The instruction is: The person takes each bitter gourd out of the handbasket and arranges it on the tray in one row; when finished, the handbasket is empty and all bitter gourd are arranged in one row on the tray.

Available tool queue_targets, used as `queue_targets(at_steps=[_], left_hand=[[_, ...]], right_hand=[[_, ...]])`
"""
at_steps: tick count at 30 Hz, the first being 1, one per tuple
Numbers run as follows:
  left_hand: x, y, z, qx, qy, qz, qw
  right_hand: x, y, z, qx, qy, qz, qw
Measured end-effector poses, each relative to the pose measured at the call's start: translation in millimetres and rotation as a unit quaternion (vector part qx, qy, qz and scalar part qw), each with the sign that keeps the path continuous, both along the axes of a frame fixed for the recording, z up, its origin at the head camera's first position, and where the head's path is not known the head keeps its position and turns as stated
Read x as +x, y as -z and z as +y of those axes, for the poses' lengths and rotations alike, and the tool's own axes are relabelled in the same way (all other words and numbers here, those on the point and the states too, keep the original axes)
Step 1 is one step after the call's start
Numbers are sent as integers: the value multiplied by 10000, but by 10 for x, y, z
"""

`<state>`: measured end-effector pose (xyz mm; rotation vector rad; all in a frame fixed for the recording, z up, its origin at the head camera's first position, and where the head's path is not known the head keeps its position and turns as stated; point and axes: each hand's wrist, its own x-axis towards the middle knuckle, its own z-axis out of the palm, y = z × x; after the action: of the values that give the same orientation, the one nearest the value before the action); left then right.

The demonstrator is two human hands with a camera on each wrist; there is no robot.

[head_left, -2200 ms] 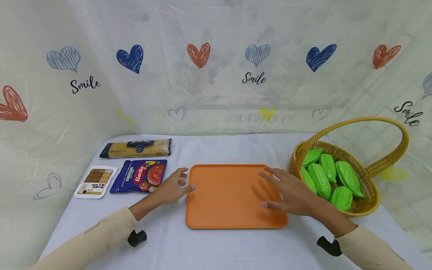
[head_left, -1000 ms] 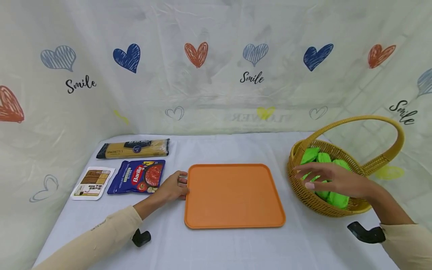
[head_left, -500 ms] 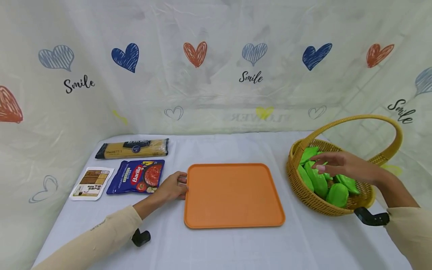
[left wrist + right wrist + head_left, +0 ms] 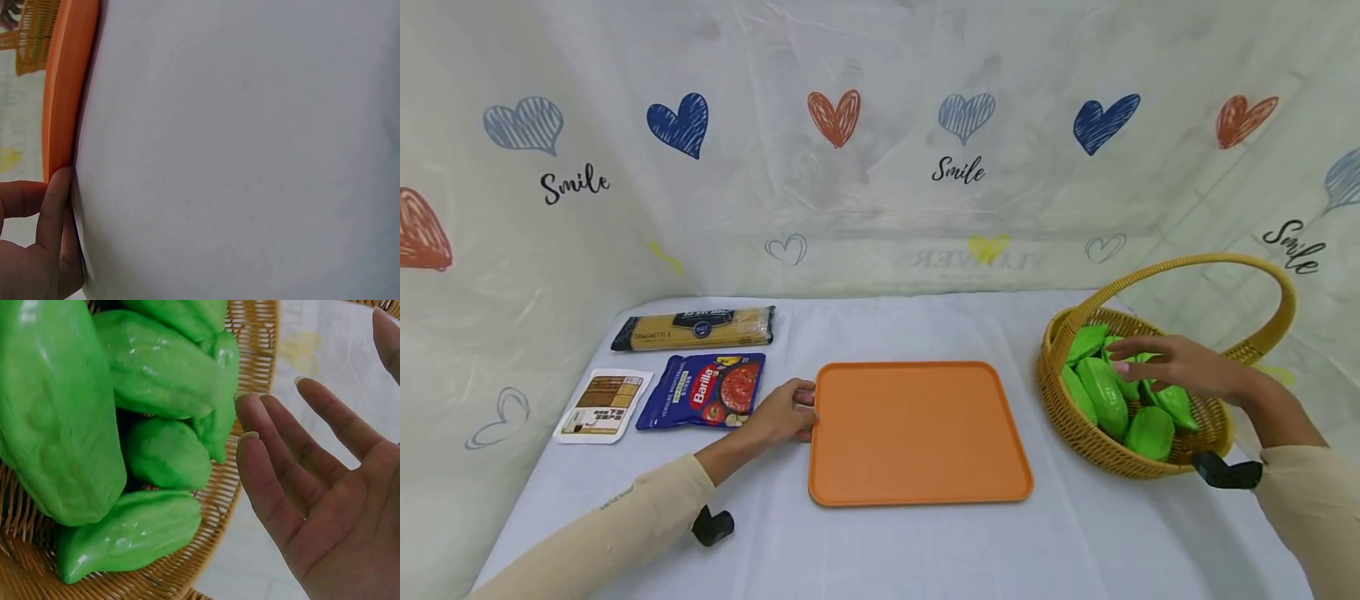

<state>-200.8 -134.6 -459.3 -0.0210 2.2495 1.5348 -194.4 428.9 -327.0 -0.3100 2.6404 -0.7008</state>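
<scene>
An orange tray [image 4: 921, 433] lies flat on the table. My left hand [image 4: 778, 414] is at its left rim, fingers bent and fingertips against the edge; in the left wrist view the thumb and a finger [image 4: 25, 198] meet the tray wall [image 4: 65, 81]. To the right stands a wicker basket [image 4: 1075, 446] with a tall arched handle, holding several glossy green ridged fruits [image 4: 1150, 433] that look like star fruit. Over the basket's right part hovers my right hand [image 4: 1187, 367], fingers spread and holding nothing. The right wrist view shows its palm [image 4: 350, 506] beside the fruits [image 4: 162, 362].
On the left of the table lie a spaghetti pack [image 4: 700, 329], a blue Barilla pouch [image 4: 703, 392] and a white flat package [image 4: 604, 407]. A white curtain [image 4: 880, 200] printed with hearts hangs behind the table.
My left hand has come against the tray's left edge and stays there. The right hand has moved from above the tray, rightward, to over the basket. Tray and basket stay in place.
</scene>
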Motion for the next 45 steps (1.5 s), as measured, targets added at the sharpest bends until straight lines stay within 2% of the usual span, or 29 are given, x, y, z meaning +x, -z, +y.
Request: queue_targets(at_steps=[6,14,25,30,37,45], left_hand=[[-6,3,-11,22,-2,-29,10000],[13,-23,3,-7,4,-57,10000],[9,35,14,5,-41,86,10000],[5,58,24,-56,-128,65,9999],[1,68,27,-70,-60,99,9999],[2,53,30,-111,-103,39,9999]], right_hand=[[-79,80,65,-33,39,-105,9999],[-219,239,119,-558,153,-996,9933],[-287,251,46,-651,211,-1634,9842],[-303,290,25,-547,169,-1617,9852],[-322,362,21,-240,46,-1381,9901],[-356,371,-9,-39,-127,-1094,9939]])
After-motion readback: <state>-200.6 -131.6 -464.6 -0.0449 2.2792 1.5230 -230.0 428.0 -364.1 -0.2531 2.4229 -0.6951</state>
